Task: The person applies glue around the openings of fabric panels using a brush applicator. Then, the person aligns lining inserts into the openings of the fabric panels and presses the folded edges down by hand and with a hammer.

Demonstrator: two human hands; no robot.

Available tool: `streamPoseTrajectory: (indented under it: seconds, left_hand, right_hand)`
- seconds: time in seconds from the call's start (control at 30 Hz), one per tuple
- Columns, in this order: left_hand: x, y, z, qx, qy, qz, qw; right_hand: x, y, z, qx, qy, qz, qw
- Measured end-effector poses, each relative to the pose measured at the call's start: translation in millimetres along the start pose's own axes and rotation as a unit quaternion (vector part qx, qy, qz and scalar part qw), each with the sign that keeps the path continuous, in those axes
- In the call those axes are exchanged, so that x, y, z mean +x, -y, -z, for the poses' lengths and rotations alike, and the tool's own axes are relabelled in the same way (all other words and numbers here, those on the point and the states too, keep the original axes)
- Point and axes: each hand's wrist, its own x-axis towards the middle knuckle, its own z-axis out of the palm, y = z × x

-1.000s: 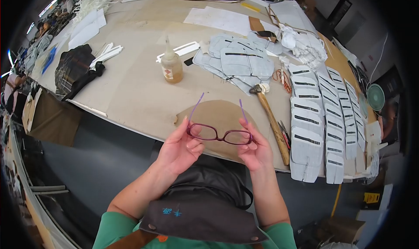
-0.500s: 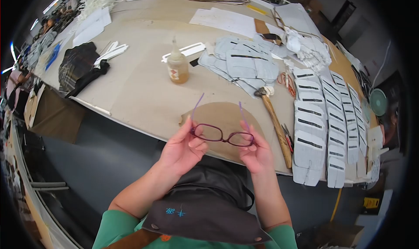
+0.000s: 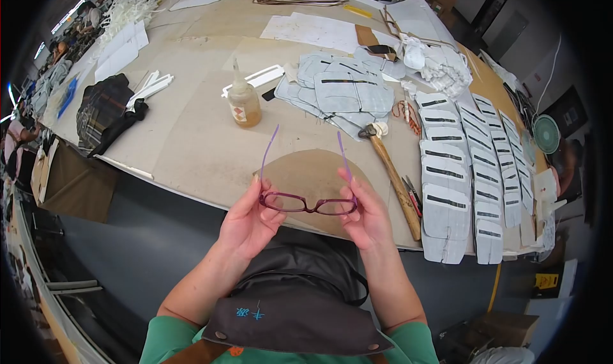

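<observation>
Holding up thin purple-framed eyeglasses by the near edge of a broad beige worktable, with both temples unfolded and aimed away. Pinched at one end in the left hand, at the other in the right hand, so clamped from both sides. Hard to tell from this angle how high above the table, honestly. Right behind in view, a flat brown sheet with a rounded edge. Just right of that, a wooden-handled hammer. Farther back, a see-through squeeze bottle with amber liquid, plus a loose pile of flat pale-grey pieces with black strips.
</observation>
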Motion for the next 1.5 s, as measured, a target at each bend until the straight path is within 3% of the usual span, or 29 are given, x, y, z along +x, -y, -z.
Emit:
streamPoseTrajectory:
  seconds: [0.1,0.17,0.23,0.27,0.3,0.33,0.4,0.5,0.6,0.63,0.7,0.83,0.9,1.0,1.07,1.13,1.2,1.27,1.43,1.5]
  left_hand:
    - [-5,-1,-6,0.074,0.031,-0.033,0.996]
    - [-8,-10,-15,0.130,0.048,-0.071,0.988]
    - [-19,-22,-24,0.318,0.151,-0.109,0.930]
    - [-22,-24,-34,0.318,0.150,-0.112,0.929]
    - [-22,-28,-47,0.305,0.234,-0.126,0.914]
    - [-21,-31,-59,0.291,0.317,-0.138,0.892]
    - [-20,-33,-78,0.262,0.356,-0.135,0.887]
    - [-17,-35,-96,0.184,0.459,-0.100,0.863]
    - [-15,-33,-109,0.171,0.504,-0.121,0.838]
    - [-17,-37,-114,0.171,0.504,-0.120,0.838]
    - [-24,-48,-128,0.258,0.515,-0.105,0.811]
    - [-37,-53,-162,0.266,0.553,-0.116,0.781]
    - [-45,-65,-184,0.308,0.589,-0.130,0.736]
    - [-71,-56,-189,0.262,0.571,-0.161,0.761]
    - [-90,-45,-189,0.215,0.554,-0.194,0.780]
    - [-103,-36,-185,0.158,0.531,-0.222,0.802]
    - [-110,-46,-178,0.159,0.560,-0.199,0.789]
    - [-110,-45,-173,0.170,0.554,-0.193,0.792]
    - [-97,-36,-161,0.176,0.538,-0.177,0.805]
    - [-84,-23,-157,0.134,0.509,-0.219,0.822]
  right_hand:
    - [-6,6,-2,-0.056,0.038,0.034,0.997]
    - [-13,9,0,-0.165,0.038,0.146,0.975]
    - [-40,28,-12,-0.181,0.107,0.231,0.950]
    - [-51,38,-18,-0.206,0.153,0.291,0.922]
    - [-62,46,-27,-0.228,0.196,0.350,0.887]
    - [-72,50,-41,-0.227,0.197,0.348,0.888]
    - [-87,57,-67,-0.200,0.255,0.459,0.827]
    - [-91,64,-73,-0.162,0.313,0.504,0.788]
    - [-93,76,-81,-0.172,0.372,0.523,0.748]
    - [-97,78,-82,-0.264,0.350,0.535,0.722]
    - [-96,76,-89,-0.251,0.353,0.558,0.708]
    - [-123,85,-111,-0.212,0.364,0.600,0.680]
    - [-149,103,-118,-0.294,0.438,0.475,0.704]
    - [-157,82,-115,-0.217,0.366,0.553,0.717]
    - [-164,90,-119,-0.260,0.347,0.525,0.732]
    - [-170,87,-120,-0.214,0.438,0.501,0.715]
    - [-175,87,-124,-0.210,0.405,0.540,0.707]
    - [-176,91,-118,-0.221,0.462,0.536,0.671]
    - [-166,104,-116,-0.224,0.492,0.563,0.625]
    - [-164,111,-113,-0.217,0.501,0.575,0.610]
